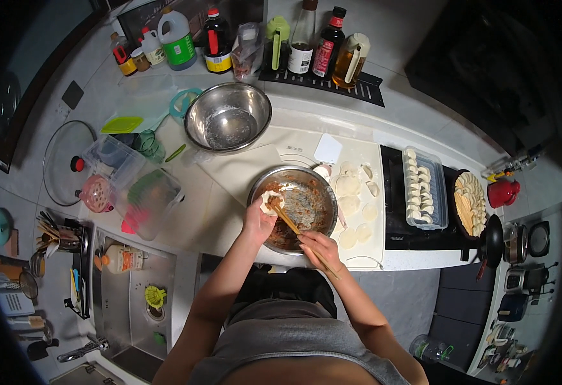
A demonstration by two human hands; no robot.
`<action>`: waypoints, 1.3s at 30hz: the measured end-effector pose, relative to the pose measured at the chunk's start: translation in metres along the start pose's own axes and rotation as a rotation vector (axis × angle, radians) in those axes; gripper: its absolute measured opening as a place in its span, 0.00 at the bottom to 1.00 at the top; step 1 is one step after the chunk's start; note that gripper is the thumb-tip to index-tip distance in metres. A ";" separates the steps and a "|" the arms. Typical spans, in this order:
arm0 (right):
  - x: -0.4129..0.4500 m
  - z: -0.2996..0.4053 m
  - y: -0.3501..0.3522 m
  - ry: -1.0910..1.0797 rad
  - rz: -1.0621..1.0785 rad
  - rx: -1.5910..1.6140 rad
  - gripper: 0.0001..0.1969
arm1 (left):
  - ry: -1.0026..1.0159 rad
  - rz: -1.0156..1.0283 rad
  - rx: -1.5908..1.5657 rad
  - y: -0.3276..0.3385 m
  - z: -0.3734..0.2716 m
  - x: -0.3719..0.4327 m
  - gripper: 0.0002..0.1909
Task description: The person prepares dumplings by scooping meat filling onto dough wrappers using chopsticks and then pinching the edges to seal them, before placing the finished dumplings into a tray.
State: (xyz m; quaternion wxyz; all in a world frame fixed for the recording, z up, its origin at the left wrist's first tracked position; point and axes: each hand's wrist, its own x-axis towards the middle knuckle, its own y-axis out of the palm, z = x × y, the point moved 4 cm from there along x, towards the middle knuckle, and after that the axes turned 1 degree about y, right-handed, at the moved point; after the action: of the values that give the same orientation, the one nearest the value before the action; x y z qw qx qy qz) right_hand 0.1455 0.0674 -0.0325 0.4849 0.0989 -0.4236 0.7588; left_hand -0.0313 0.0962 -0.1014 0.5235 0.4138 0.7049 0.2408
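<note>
My left hand (257, 222) holds a round dumpling wrapper (267, 208) with brown filling on it, over the left side of a steel mixing bowl (331, 193). In my right hand (320, 248) are wooden chopsticks (288, 220), their tips at the filling. Reddish-brown filling (293, 184) is smeared inside the bowl. On the pale mat to the right lie several flat wrappers (350, 206), a few folded pieces of dough (372, 188) and a white scraper (328, 148). Farther right, a clear plastic tray (439, 192) and a round pan (464, 232) hold rows of dumplings.
Behind stands a larger, floury steel bowl (228, 120). Sauce and oil bottles (329, 50) line a black rack (374, 91). Plastic containers (153, 207) and a glass lid (59, 168) are at left, above a sink (117, 298). A black cooktop (391, 211) lies under the tray.
</note>
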 end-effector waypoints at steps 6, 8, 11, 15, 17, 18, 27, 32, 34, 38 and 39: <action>-0.002 0.007 -0.011 -0.019 -0.038 0.033 0.09 | -0.013 -0.045 -0.063 -0.002 -0.001 0.000 0.16; -0.007 0.005 -0.011 0.111 -0.151 0.165 0.08 | -0.013 -0.041 -0.091 -0.001 -0.003 -0.001 0.16; -0.001 0.006 -0.011 0.280 -0.300 0.195 0.08 | 0.006 -0.018 -0.105 0.004 -0.005 -0.005 0.16; -0.006 -0.002 0.003 0.458 -0.382 0.336 0.09 | 0.010 0.049 -0.088 0.012 -0.003 -0.011 0.17; -0.010 -0.005 0.008 0.476 -0.381 0.358 0.10 | 0.008 0.069 -0.095 0.017 -0.003 -0.016 0.17; -0.010 -0.005 0.009 0.488 -0.386 0.366 0.10 | 0.010 0.081 -0.093 0.019 -0.003 -0.018 0.17; -0.003 0.007 -0.006 0.201 -0.216 0.039 0.11 | -0.012 0.038 -0.097 0.014 0.003 -0.018 0.17; -0.003 -0.003 -0.017 0.203 -0.308 0.075 0.09 | -0.018 -0.007 -0.098 0.008 -0.006 -0.017 0.18; 0.003 -0.001 -0.018 0.236 -0.306 0.096 0.09 | -0.030 0.032 -0.088 0.012 -0.008 -0.022 0.18; 0.017 0.009 -0.005 0.005 -0.087 0.052 0.12 | -0.063 0.105 -0.085 0.025 -0.011 -0.032 0.18; 0.018 0.009 -0.005 0.003 -0.086 0.054 0.12 | -0.060 0.105 -0.086 0.025 -0.011 -0.032 0.18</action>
State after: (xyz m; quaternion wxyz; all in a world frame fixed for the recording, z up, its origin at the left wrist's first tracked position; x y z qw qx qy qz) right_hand 0.1380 0.0729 -0.0140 0.5146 0.1289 -0.3978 0.7485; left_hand -0.0301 0.0842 -0.0613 0.5485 0.4342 0.6551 0.2854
